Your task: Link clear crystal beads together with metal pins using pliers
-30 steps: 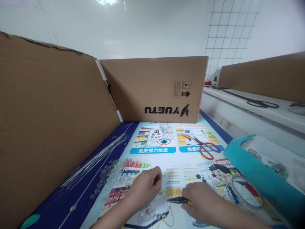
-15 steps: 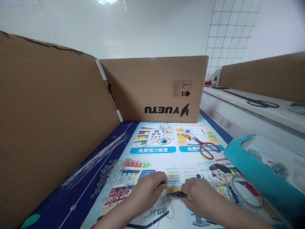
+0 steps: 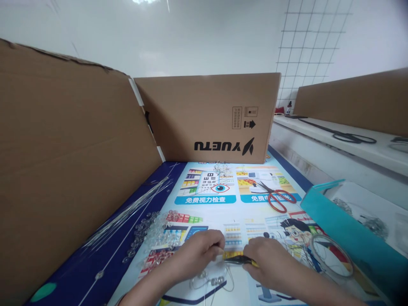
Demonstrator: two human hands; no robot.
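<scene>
Pliers (image 3: 236,259) with a yellow handle lay in the grip of the right hand (image 3: 270,260), low over the table (image 3: 237,289), their dark nose pointing at the left hand (image 3: 204,250); that hand was closed, fingertips drawn together just beside the tip, though I could not tell what they pinched; below hung or lay thin wire with clear beads (image 3: 217,281). Printed on the table's covering I read 免费视力检查, under an eye chart (image 3: 208,182) and a drawn eye; a second label (image 3: 270,198) began 免费, its middle crossed by red-handled scissors (image 3: 270,193); behind stood a cardboard panel (image 3: 204,114) reading YUETU, upside down, with a sideways arrow mark; loose beads (image 3: 156,233) lay left, a teal box (image 3: 347,229) right.
</scene>
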